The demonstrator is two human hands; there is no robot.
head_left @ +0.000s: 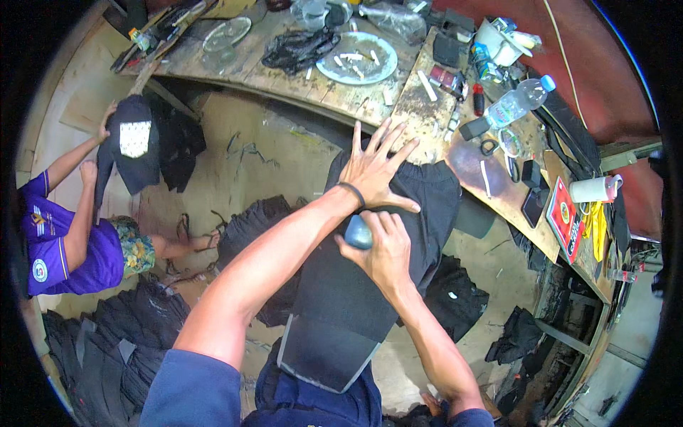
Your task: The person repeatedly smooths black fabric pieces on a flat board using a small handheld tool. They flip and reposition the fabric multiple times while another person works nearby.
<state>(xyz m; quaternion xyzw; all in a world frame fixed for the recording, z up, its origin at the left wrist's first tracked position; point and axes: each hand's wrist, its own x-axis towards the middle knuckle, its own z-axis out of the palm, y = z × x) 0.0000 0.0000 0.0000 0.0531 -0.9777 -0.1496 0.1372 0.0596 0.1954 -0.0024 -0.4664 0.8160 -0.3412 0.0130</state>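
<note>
A black garment (420, 203) is laid over a dark board (341, 313) that slopes up from the lap toward the cluttered wooden workbench (427, 107). The cloth is pressed flat by the left hand (373, 171) — fingers splayed, nothing grasped. A small rounded blue-grey block (358, 232) is clenched in the right hand (384, 249) — set on the garment, just below the left wrist.
</note>
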